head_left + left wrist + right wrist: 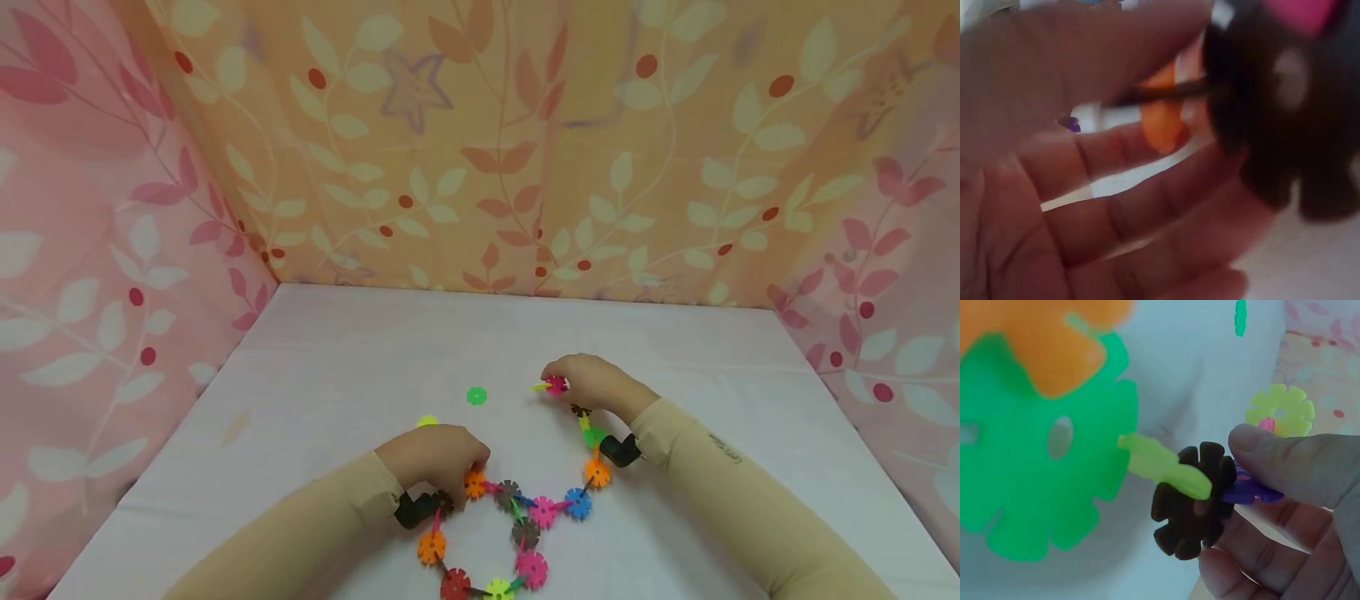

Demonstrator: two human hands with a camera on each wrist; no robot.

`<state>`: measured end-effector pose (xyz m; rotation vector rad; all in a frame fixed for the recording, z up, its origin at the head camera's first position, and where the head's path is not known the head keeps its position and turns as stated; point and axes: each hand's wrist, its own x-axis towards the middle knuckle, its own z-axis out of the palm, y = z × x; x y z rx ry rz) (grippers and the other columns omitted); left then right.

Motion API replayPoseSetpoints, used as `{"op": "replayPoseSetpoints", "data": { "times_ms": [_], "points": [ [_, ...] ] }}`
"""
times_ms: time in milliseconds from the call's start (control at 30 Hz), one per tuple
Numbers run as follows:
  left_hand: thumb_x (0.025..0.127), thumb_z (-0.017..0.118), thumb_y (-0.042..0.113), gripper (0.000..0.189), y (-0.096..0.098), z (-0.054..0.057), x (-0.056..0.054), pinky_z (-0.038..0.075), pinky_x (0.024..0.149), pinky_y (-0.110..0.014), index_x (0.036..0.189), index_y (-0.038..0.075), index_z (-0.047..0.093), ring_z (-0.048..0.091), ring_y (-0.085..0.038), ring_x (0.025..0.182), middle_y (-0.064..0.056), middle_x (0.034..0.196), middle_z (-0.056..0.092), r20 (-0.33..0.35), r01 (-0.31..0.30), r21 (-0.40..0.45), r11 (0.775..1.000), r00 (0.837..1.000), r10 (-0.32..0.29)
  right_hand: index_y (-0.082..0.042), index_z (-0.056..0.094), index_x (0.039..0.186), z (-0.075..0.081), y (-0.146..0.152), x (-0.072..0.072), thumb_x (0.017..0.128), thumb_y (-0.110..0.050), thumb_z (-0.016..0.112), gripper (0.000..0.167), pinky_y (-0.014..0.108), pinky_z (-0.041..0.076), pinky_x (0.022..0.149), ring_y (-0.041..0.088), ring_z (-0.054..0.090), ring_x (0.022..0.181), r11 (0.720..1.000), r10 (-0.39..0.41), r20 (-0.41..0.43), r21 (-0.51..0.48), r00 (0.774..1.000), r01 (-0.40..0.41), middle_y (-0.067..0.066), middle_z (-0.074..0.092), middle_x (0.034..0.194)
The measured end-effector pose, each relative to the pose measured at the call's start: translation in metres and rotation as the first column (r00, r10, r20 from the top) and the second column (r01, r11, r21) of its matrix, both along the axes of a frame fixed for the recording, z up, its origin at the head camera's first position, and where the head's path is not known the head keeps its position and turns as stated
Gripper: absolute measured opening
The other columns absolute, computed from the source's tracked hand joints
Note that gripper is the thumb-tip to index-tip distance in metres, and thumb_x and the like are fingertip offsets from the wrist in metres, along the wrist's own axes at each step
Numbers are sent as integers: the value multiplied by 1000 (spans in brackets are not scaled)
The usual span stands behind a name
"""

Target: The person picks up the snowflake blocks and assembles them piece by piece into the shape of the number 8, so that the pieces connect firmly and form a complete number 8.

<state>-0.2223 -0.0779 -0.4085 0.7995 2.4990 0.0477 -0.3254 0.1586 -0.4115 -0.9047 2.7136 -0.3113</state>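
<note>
Interlocking plastic snowflake discs [532,569] of many colours are joined into a closed ring, with a chain branching off to the right. My left hand [442,454] holds the ring at its upper left, around an orange disc [1163,115] and beside a dark brown disc [1291,125]; the left wrist view is blurred. At the far end of the branch, my right hand [600,385] pinches the chain near a purple disc [1250,490]. A dark brown disc [1191,506] and a large green disc [1054,450] follow along it. A yellow disc [1280,411] shows beyond my right thumb.
A loose green disc [476,396] lies on the white tabletop [360,350] between the hands. Behind my left hand a yellow disc [427,421] is partly hidden. Floral cloth walls [487,167] enclose the table at the back and both sides.
</note>
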Motion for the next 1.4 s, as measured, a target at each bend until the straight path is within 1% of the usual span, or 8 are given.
{"op": "replayPoseSetpoints", "data": {
  "times_ms": [400,500,600,733,867,967,1233,1400],
  "points": [
    [79,68,11,32,2,-1,-11,47,66,-26,108,24,64,51,-8,74,8,89,62,-140,18,5,1000,990,-17,-14,66,104,-7,23,22,84,-20,66,20,39,47,85,15,55,87,999,34,22,-39,999,-33,-2,62,100],
    [80,66,10,31,-3,-3,-15,48,73,-27,108,24,64,52,-8,79,8,93,62,-128,19,45,999,992,-13,-14,66,102,-10,26,28,85,-20,65,18,36,47,80,13,52,81,996,28,75,-90,997,-21,-4,62,95],
    [82,65,12,31,-13,-4,-23,47,78,-28,111,22,63,54,-8,87,7,99,61,-42,15,156,988,999,-9,-13,66,100,-13,29,32,84,-17,66,16,32,45,73,13,49,76,990,17,125,-144,992,1,-5,60,88],
    [83,67,21,33,-37,-3,-44,46,82,-31,115,19,60,55,-13,96,2,106,60,70,-85,262,961,995,69,-13,65,96,-16,30,33,84,-16,66,13,28,42,65,14,48,71,978,-1,168,-205,986,36,-5,57,78],
    [78,72,25,30,-58,-8,-64,45,78,-33,105,16,62,53,-15,87,0,95,59,26,-237,213,948,971,237,-13,65,92,-17,32,32,83,-15,66,9,29,42,61,16,48,68,968,-18,203,-243,979,69,-4,54,74],
    [73,77,23,32,-66,-16,-71,43,73,-33,99,14,60,50,-16,78,0,83,57,12,-298,190,935,953,302,-14,65,91,-17,33,32,83,-15,66,8,28,42,60,15,47,68,966,-10,221,-251,975,67,-4,53,74],
    [66,80,13,33,-63,-18,-64,40,63,-31,87,13,54,48,-18,75,0,80,54,42,-368,115,923,930,365,-15,66,97,-12,30,25,84,-13,65,13,27,43,60,16,48,69,951,44,250,-306,967,36,-2,54,76],
    [67,78,10,26,-63,-20,-62,37,56,-29,76,12,53,46,-17,66,-1,72,51,34,-363,99,926,932,362,-14,67,95,-11,28,23,85,-18,65,11,27,45,61,15,50,70,936,74,242,-352,968,17,-4,57,82]
  ]
}}
